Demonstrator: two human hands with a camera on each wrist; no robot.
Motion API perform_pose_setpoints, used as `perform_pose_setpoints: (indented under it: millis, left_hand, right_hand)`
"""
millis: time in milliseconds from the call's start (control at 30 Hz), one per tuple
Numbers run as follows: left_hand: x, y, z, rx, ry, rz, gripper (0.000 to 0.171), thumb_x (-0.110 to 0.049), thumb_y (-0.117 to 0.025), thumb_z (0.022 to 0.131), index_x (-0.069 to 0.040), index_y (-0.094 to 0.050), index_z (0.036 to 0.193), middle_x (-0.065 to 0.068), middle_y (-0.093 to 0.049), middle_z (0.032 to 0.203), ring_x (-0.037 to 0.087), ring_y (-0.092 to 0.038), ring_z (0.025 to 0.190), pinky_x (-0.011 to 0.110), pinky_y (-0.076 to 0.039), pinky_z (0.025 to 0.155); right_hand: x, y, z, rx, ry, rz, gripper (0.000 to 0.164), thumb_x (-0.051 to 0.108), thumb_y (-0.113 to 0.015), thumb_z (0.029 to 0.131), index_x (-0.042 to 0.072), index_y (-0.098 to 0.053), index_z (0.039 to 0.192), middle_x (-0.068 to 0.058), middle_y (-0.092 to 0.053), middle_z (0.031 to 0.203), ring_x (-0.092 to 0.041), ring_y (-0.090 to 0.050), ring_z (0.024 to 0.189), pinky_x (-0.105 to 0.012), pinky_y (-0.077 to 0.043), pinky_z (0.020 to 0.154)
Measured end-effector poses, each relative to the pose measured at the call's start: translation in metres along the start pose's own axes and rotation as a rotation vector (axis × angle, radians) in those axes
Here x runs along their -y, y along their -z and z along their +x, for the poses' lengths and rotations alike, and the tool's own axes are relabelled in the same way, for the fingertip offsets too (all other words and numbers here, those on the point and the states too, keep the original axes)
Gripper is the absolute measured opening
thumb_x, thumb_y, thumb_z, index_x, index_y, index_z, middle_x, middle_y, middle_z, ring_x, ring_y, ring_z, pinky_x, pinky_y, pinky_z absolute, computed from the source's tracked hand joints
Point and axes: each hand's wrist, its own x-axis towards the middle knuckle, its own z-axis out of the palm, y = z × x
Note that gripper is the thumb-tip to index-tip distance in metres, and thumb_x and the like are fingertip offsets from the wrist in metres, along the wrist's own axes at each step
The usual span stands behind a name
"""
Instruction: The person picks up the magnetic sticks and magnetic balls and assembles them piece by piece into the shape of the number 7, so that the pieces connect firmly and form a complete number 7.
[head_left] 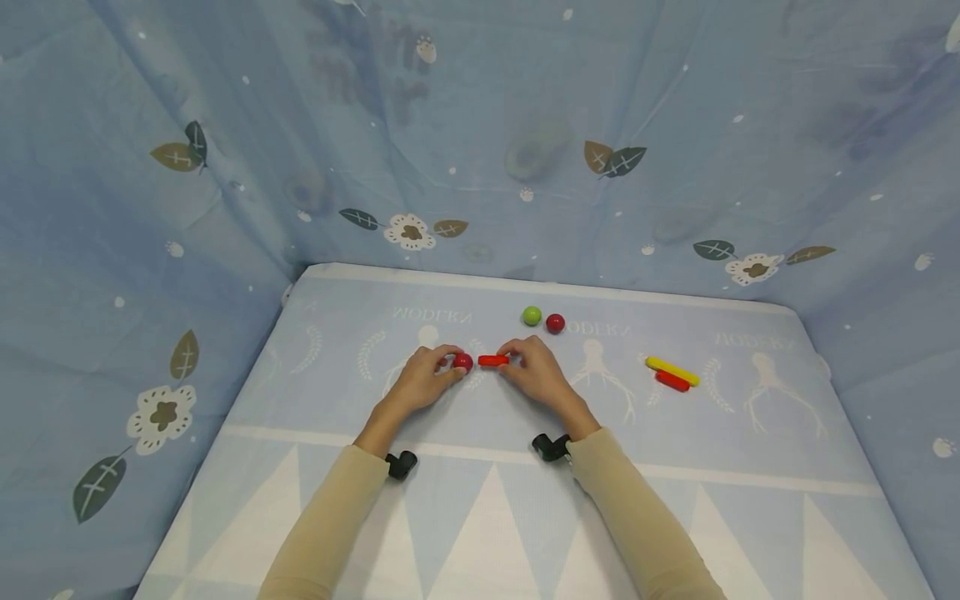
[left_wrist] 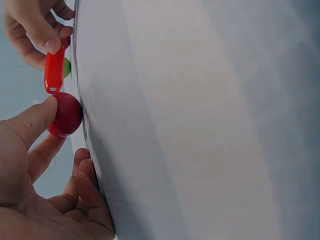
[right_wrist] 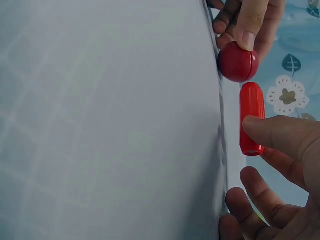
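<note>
Near the middle of the worktop (head_left: 468,425), the left grip (head_left: 422,380) holds a near ball (head_left: 462,362) just left of a near stick (head_left: 491,361) in the right grip (head_left: 538,372). Behind the right grip, a rear-left ball (head_left: 532,316) sits just beside a rear-right ball (head_left: 555,323); well to the right, a back stick (head_left: 673,371) lies alongside a front stick (head_left: 672,382), and a cloth wall (head_left: 480,167) hangs behind the worktop.
</note>
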Motion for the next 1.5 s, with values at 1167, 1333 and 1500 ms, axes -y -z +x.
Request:
perform_pose_setpoints:
  millis: [1167,1333,1500]
  left_hand:
    - [0.0023,0.0016,0.0013,0.014,-0.024,-0.003,0.038,-0.030,-0.072,0.094,-0.019,-0.066,0.131,0.012,-0.058,0.107,0.027,-0.054,0.101,0.044,-0.047,0.083]
    - [0.0028,0.0020,0.0012,0.015,-0.029,-0.003,0.039,-0.030,-0.072,0.095,-0.019,-0.065,0.131,0.013,-0.059,0.108,0.028,-0.055,0.101,0.045,-0.048,0.083]
    - [0.0030,0.0025,0.0011,0.015,-0.032,-0.007,0.038,-0.030,-0.072,0.094,-0.019,-0.066,0.130,0.013,-0.060,0.110,0.028,-0.055,0.102,0.046,-0.048,0.084]
  right_hand:
    - [-0.0007,-0.0090,0.0039,0.000,0.028,-0.019,0.019,0.014,-0.076,0.090,0.014,-0.074,0.108,-0.009,-0.061,0.101,-0.023,-0.052,0.087,-0.036,-0.045,0.076]
    - [-0.0011,-0.0093,0.0037,-0.002,0.028,-0.013,0.019,0.015,-0.076,0.090,0.014,-0.074,0.109,-0.009,-0.061,0.101,-0.023,-0.053,0.087,-0.036,-0.045,0.076]
    - [-0.0014,-0.0075,0.0026,-0.001,0.037,-0.018,0.020,0.015,-0.076,0.090,0.013,-0.074,0.110,-0.009,-0.060,0.102,-0.023,-0.052,0.087,-0.036,-0.045,0.076]
